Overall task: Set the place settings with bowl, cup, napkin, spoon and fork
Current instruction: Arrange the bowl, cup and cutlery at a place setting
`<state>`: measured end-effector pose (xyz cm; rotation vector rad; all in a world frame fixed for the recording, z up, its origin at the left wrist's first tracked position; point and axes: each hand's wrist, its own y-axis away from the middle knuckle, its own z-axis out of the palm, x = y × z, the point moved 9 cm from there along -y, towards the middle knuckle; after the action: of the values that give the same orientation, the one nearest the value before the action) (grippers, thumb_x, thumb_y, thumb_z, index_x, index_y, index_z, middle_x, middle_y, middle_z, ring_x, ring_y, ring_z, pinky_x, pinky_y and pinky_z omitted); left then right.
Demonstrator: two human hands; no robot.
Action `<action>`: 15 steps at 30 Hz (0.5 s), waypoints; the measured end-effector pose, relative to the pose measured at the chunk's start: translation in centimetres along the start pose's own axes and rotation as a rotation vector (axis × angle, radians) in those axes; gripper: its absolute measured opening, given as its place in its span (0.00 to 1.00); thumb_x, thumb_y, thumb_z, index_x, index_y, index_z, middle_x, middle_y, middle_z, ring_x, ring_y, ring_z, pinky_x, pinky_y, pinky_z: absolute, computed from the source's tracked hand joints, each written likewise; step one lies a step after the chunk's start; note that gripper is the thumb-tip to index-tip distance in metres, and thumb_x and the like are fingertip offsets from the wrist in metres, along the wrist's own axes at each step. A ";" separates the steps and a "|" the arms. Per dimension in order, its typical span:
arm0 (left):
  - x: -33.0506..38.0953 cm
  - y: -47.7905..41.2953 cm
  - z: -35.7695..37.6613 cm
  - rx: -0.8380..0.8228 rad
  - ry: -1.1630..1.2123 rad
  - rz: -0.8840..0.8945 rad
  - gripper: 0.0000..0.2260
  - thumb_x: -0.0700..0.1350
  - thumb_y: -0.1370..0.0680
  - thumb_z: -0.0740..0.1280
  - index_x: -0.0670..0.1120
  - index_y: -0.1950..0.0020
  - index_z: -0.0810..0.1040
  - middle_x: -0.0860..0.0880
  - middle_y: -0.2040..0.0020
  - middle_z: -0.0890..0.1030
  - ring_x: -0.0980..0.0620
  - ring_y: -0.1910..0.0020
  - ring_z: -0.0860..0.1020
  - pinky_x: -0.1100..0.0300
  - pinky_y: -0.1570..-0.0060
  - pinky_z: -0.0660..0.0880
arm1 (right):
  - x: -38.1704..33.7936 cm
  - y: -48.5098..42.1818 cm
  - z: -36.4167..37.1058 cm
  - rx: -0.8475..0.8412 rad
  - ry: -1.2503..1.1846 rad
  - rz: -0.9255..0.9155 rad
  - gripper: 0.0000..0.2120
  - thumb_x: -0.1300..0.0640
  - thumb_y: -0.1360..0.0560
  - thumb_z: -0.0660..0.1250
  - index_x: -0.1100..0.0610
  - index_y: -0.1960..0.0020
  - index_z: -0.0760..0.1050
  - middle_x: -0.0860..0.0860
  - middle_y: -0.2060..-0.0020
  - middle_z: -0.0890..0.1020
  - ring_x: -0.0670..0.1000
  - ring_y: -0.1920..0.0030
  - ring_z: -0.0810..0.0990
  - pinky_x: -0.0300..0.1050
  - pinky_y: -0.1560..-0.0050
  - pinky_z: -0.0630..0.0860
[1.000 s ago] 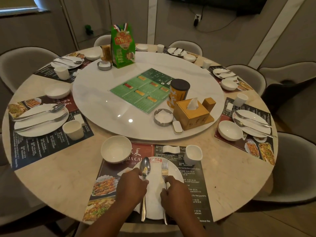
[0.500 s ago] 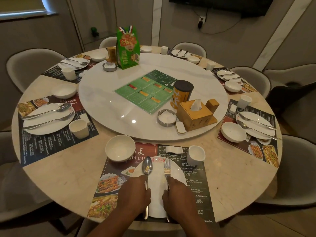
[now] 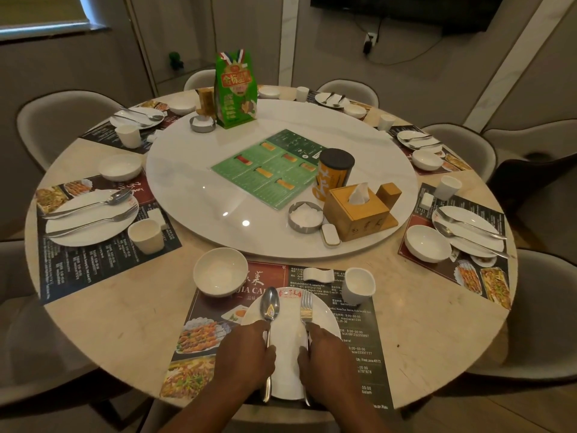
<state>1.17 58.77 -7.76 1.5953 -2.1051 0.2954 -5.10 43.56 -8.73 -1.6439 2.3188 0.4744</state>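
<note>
**Squaring the spoon and fork on the near plate**

At the nearest setting the left hand (image 3: pixel 246 354) lay over the handle of the spoon (image 3: pixel 269 307) and the right hand (image 3: pixel 324 354) over the handle of the fork (image 3: pixel 306 309); both hands were curled down on the handles, though whether the fingers actually pinched them could not be told. Spoon and fork lay side by side on the white plate (image 3: pixel 288 364), heads pointing toward the turntable (image 3: pixel 199 189), handles running off the plate's near rim. The bowl (image 3: pixel 220 271) stood just beyond the plate to the left, the cup (image 3: pixel 358 285) to the right, and a small white rest (image 3: pixel 318 274) between them on the placemat (image 3: pixel 362 345). No napkin could be made out at this setting.

The step looked like final alignment. To do it well, the handles wanted sliding flat rather than lifting, kept parallel with an even gap, tips level with each other, and the plate left unshifted. The other settings on the table (image 3: pixel 103 323) appeared laid already.
</note>
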 end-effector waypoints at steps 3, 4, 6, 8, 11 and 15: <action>0.1 0.0 -0.1 0.002 0.000 0.005 0.18 0.53 0.26 0.70 0.57 0.37 0.77 0.54 0.57 0.85 0.56 0.59 0.83 0.58 0.52 0.81 | 0.1 0.0 0.1 0.000 -0.001 0.008 0.25 0.46 0.22 0.60 0.48 0.26 0.66 0.47 0.37 0.79 0.49 0.40 0.78 0.44 0.39 0.74; 0.1 0.0 -0.1 0.003 -0.002 0.006 0.18 0.53 0.26 0.70 0.56 0.37 0.77 0.54 0.57 0.85 0.55 0.59 0.83 0.58 0.52 0.81 | 0.1 0.0 0.1 -0.002 -0.005 0.013 0.25 0.46 0.22 0.60 0.48 0.26 0.66 0.46 0.36 0.79 0.48 0.39 0.78 0.43 0.38 0.74; 0.0 0.0 -0.1 0.007 -0.008 0.005 0.18 0.53 0.26 0.70 0.56 0.37 0.78 0.53 0.56 0.85 0.55 0.58 0.82 0.59 0.51 0.81 | 0.2 0.0 0.2 -0.002 -0.003 0.014 0.25 0.46 0.22 0.60 0.47 0.26 0.66 0.46 0.36 0.79 0.48 0.39 0.78 0.43 0.39 0.74; -0.1 -0.1 -0.1 0.011 -0.009 0.006 0.18 0.53 0.26 0.70 0.56 0.36 0.77 0.53 0.56 0.85 0.55 0.57 0.82 0.59 0.51 0.80 | 0.2 0.1 0.2 0.002 0.004 0.011 0.25 0.45 0.23 0.60 0.47 0.27 0.66 0.46 0.38 0.79 0.48 0.40 0.78 0.44 0.40 0.75; -0.1 -0.1 0.0 0.011 -0.002 0.015 0.18 0.53 0.26 0.70 0.56 0.36 0.77 0.53 0.57 0.85 0.55 0.58 0.82 0.59 0.51 0.80 | 0.2 0.2 0.1 0.018 -0.006 0.004 0.25 0.45 0.24 0.61 0.47 0.27 0.67 0.45 0.39 0.80 0.48 0.41 0.79 0.44 0.40 0.75; -0.2 -0.1 0.1 0.008 0.015 0.016 0.18 0.52 0.26 0.70 0.56 0.37 0.77 0.53 0.56 0.85 0.55 0.57 0.82 0.58 0.51 0.80 | 0.1 0.2 0.0 0.026 -0.037 -0.010 0.25 0.44 0.24 0.60 0.47 0.28 0.67 0.46 0.40 0.80 0.49 0.42 0.79 0.44 0.42 0.75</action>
<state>1.29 58.90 -7.95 1.5764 -2.1088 0.3211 -5.28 43.47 -8.74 -1.6205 2.2797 0.4672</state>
